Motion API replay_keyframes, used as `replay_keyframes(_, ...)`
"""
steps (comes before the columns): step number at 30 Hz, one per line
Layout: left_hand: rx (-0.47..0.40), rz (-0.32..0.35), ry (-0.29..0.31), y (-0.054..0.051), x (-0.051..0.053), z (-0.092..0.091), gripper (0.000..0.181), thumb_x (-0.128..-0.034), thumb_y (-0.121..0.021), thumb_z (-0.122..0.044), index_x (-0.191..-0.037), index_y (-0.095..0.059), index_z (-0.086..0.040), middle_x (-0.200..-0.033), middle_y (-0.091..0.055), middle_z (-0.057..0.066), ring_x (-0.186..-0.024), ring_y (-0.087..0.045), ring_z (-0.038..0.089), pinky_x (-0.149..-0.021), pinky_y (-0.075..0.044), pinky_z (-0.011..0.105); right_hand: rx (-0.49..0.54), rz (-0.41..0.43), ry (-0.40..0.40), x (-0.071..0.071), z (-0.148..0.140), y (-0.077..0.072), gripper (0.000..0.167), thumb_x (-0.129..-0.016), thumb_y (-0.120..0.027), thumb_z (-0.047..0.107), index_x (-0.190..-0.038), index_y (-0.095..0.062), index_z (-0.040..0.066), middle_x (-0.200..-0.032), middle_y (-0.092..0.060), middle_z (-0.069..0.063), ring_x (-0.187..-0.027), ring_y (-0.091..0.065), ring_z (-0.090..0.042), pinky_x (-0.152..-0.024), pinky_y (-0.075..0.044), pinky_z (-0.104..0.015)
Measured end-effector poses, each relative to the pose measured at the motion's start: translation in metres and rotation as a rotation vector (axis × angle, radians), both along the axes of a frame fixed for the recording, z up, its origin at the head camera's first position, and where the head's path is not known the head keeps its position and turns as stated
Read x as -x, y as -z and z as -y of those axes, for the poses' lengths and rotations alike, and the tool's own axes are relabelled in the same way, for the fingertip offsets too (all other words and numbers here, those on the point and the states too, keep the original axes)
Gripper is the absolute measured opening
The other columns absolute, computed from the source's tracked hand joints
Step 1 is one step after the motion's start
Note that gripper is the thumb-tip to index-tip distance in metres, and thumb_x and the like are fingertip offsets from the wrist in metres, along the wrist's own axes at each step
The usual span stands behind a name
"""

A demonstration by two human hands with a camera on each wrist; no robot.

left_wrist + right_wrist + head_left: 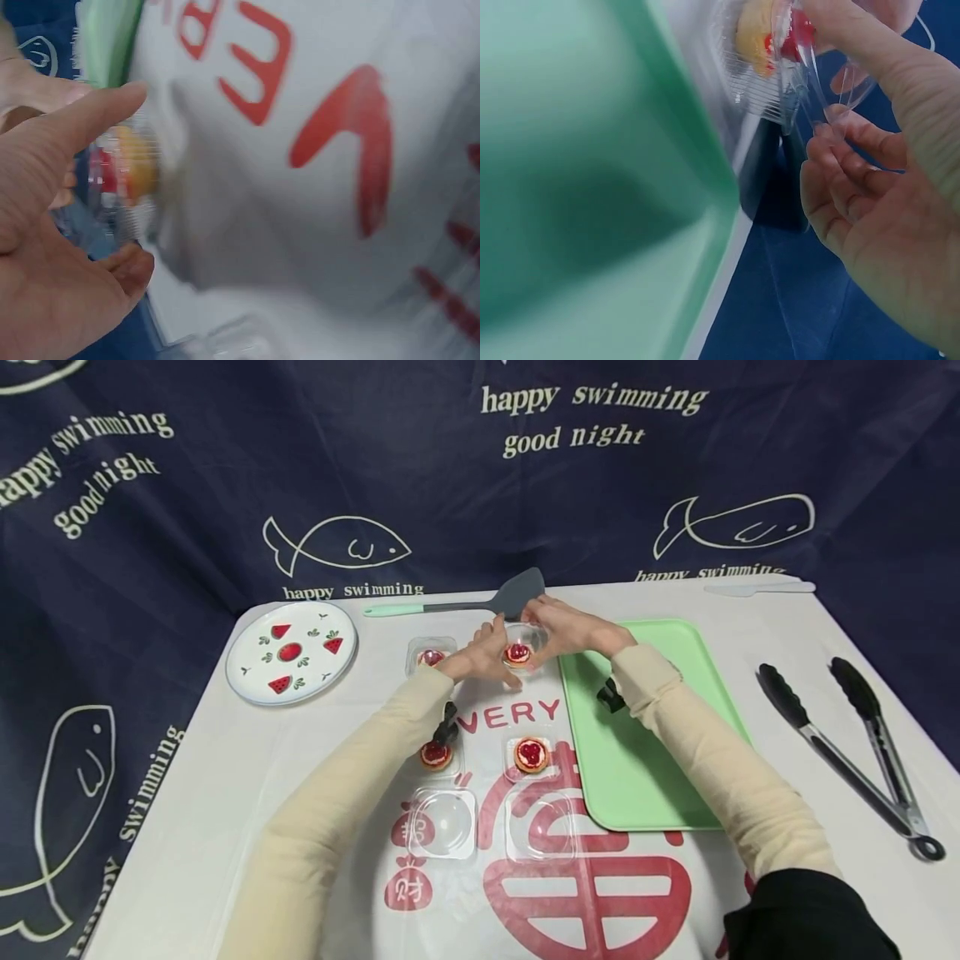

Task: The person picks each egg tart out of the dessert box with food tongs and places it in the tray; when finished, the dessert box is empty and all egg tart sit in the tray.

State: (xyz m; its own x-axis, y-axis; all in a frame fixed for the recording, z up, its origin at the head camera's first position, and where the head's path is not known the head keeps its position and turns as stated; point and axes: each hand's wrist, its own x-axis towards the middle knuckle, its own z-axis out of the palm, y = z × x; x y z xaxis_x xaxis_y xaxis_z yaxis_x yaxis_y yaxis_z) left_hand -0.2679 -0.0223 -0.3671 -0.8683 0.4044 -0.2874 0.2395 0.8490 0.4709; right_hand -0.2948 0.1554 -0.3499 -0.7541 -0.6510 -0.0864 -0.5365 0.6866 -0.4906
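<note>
At the back middle of the table, a small red-topped tart (517, 652) sits in a clear plastic container between both hands. My right hand (573, 628) pinches its clear domed lid (815, 82) between thumb and fingers, over the tart. On the other side, my left hand (486, 657) is beside the container, thumb and fingers spread apart; whether it touches the plastic is unclear. Left of it stands another tart (431, 657) in a clear container, partly behind the hand. Nearer me, two more tarts, one left (436, 756) and one right (532, 754), sit in containers with lids folded out.
A green tray (637, 760) lies under the right forearm. Black-tipped tongs (885, 777) are spread at the right, with a pale knife (761, 588) behind. A spatula (517, 596) lies behind the hands. The watermelon-patterned plate (311, 672) is at the back left.
</note>
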Motion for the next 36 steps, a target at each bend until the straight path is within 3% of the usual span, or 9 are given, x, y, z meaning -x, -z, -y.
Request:
replay_keyframes(8, 0.085, -0.244, 0.159, -0.017, 0.000, 0.011, 0.093, -0.0817, -0.078, -0.034, -0.150, -0.024, 0.002, -0.145, -0.031, 0.022, -0.131, -0.034, 0.034, -0.105, -0.036, 0.045, 0.046, -0.012, -0.001, -0.004, 0.000, -0.009, 0.073, -0.073, -0.087, 0.030, -0.124, -0.047, -0.003, -0.117, -0.053, -0.020, -0.107, -0.050, -0.032, -0.096, -0.043, -0.045)
replay_keyframes(16, 0.084, -0.513, 0.204, -0.017, -0.013, 0.025, 0.085, -0.0785, -0.082, -0.030, -0.142, -0.035, 0.003, -0.134, -0.042, 0.018, -0.122, -0.039, 0.032, -0.099, -0.039, 0.044, 0.273, 0.088, 0.042, -0.011, -0.002, -0.009, 0.053, -0.093, -0.066, 0.025, -0.134, -0.048, -0.003, -0.118, -0.063, -0.020, -0.107, -0.060, -0.031, -0.093, -0.049, -0.046)
replay_keyframes(19, 0.111, -0.661, 0.237, -0.013, -0.022, 0.027, 0.084, -0.0781, -0.082, -0.030, -0.141, -0.037, 0.003, -0.134, -0.044, 0.019, -0.122, -0.041, 0.032, -0.098, -0.041, 0.043, 0.356, 0.250, 0.091, -0.015, -0.004, -0.007, 0.051, -0.105, -0.041, 0.034, -0.134, -0.050, -0.007, -0.115, -0.065, -0.024, -0.106, -0.063, -0.034, -0.095, -0.050, -0.047)
replay_keyframes(22, 0.121, -0.776, 0.247, -0.010, -0.027, 0.027, 0.081, -0.0786, -0.081, -0.027, -0.140, -0.038, 0.002, -0.135, -0.044, 0.019, -0.124, -0.042, 0.032, -0.099, -0.042, 0.043, 0.411, 0.489, 0.108, -0.017, -0.005, -0.005, 0.074, -0.105, -0.018, 0.050, -0.130, -0.051, -0.010, -0.112, -0.067, -0.025, -0.104, -0.065, -0.035, -0.097, -0.050, -0.048)
replay_keyframes(26, 0.131, -0.871, 0.239, -0.010, -0.030, 0.026, 0.079, -0.0777, -0.082, -0.023, -0.140, -0.039, 0.001, -0.136, -0.044, 0.019, -0.125, -0.042, 0.032, -0.098, -0.042, 0.042, 0.476, 0.733, 0.104, -0.019, -0.005, -0.006, 0.089, -0.100, -0.014, 0.062, -0.127, -0.052, -0.013, -0.107, -0.069, -0.019, -0.096, -0.068, -0.031, -0.097, -0.050, -0.049)
replay_keyframes(28, 0.105, -0.855, 0.234, -0.010, -0.031, 0.027, 0.081, -0.0779, -0.082, -0.024, -0.141, -0.038, 0.002, -0.137, -0.044, 0.019, -0.125, -0.042, 0.032, -0.098, -0.042, 0.042, 0.499, 0.783, 0.101, -0.020, -0.004, -0.006, 0.088, -0.100, -0.015, 0.062, -0.127, -0.052, -0.014, -0.103, -0.070, -0.014, -0.092, -0.068, -0.026, -0.095, -0.051, -0.047)
replay_keyframes(30, 0.009, -0.760, 0.206, -0.012, -0.032, 0.028, 0.086, -0.0792, -0.081, -0.028, -0.144, -0.033, 0.003, -0.139, -0.041, 0.021, -0.127, -0.041, 0.032, -0.102, -0.041, 0.042, 0.503, 0.795, 0.105, -0.023, -0.005, -0.006, 0.085, -0.101, -0.017, 0.060, -0.128, -0.052, -0.013, -0.102, -0.070, -0.009, -0.091, -0.066, -0.023, -0.095, -0.051, -0.045)
replay_keyframes(32, -0.150, -0.583, 0.154, -0.014, -0.033, 0.030, 0.087, -0.0841, -0.077, -0.030, -0.146, -0.028, 0.006, -0.141, -0.038, 0.024, -0.130, -0.038, 0.033, -0.107, -0.038, 0.042, 0.494, 0.767, 0.114, -0.025, -0.006, -0.007, 0.081, -0.102, -0.018, 0.056, -0.129, -0.050, -0.012, -0.104, -0.068, -0.007, -0.095, -0.064, -0.024, -0.095, -0.050, -0.042)
replay_keyframes(36, -0.482, -0.119, -0.005, -0.020, -0.033, 0.035, 0.069, -0.0984, -0.057, -0.034, -0.144, -0.027, 0.008, -0.129, -0.049, 0.027, -0.117, -0.050, 0.030, -0.101, -0.042, 0.039, 0.467, 0.652, 0.121, -0.030, -0.006, -0.008, 0.070, -0.104, -0.024, 0.050, -0.132, -0.049, -0.009, -0.116, -0.063, -0.018, -0.111, -0.058, -0.030, -0.101, -0.046, -0.045)
